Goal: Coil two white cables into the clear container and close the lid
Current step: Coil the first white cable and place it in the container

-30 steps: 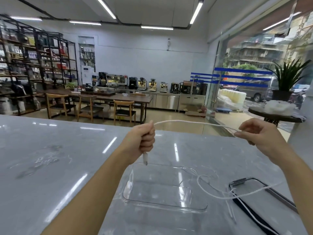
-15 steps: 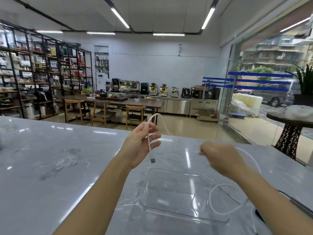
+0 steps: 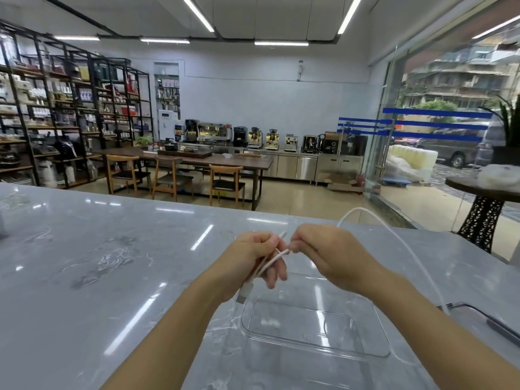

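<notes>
My left hand (image 3: 253, 260) grips folded strands of a white cable (image 3: 405, 249), whose USB plug hangs below the palm. Just to its right, my right hand (image 3: 329, 254) pinches the same cable, and the two hands almost touch. From the right hand the cable arcs up and right, then drops behind my right forearm. The clear container (image 3: 315, 330) sits open on the grey marble counter (image 3: 98, 263) directly below my hands, with nothing inside it. Its lid (image 3: 495, 325), dark-rimmed, lies to the right, partly cut off. I cannot pick out a second cable.
The counter's far edge runs behind my hands. Beyond it are a wooden table with chairs, shelving at left, coffee machines along the back wall, and a glass wall with a small round table at right.
My hands came together from wide apart. The cable, once stretched between them, is now folded into strands in my left hand. The view shifted left, pushing the lid toward the right edge.
</notes>
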